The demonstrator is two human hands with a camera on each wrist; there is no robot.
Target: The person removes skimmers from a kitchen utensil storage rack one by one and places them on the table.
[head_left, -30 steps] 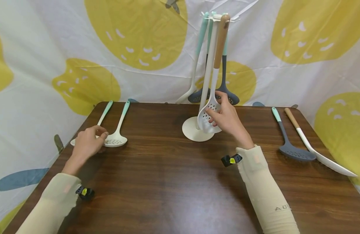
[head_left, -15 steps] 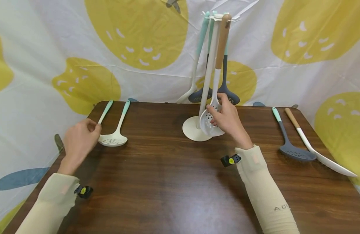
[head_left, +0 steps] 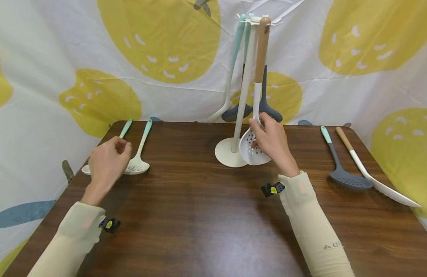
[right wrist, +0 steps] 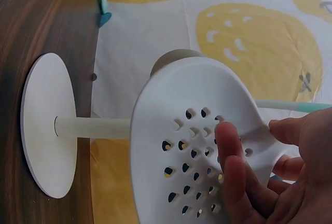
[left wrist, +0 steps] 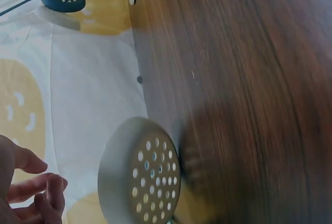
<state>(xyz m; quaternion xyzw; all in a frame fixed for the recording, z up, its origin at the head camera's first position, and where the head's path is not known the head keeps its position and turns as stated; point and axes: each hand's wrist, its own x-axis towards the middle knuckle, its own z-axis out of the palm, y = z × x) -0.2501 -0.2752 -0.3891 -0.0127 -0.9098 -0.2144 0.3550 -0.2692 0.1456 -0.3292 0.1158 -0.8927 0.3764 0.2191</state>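
Observation:
In the head view, my right hand (head_left: 273, 140) pinches the neck of a white skimmer (head_left: 249, 154) with a wooden handle. Its upright handle reaches the top of the white utensil stand (head_left: 243, 100). The right wrist view has the thumb at the neck and the other fingers over the perforated bowl (right wrist: 171, 105). My left hand (head_left: 109, 161) hovers over the table's left side, fingers loosely curled and holding nothing. Beside it lies a white skimmer (head_left: 138, 166) with a mint handle. Another mint-handled utensil (head_left: 126, 128) is partly hidden behind that hand.
Several mint-handled utensils, including a dark skimmer (head_left: 270, 111), hang on the stand, whose round base (head_left: 227, 152) rests on the table. On the right lie a dark grey skimmer (head_left: 350, 180) and a wooden-handled white utensil (head_left: 390, 190). A patterned cloth (head_left: 185, 100) hangs behind.
The right hand's grip has shifted from the skimmer's bowl to its neck, and the bowl has swung slightly right and toward me. The left hand has moved left, then back right.

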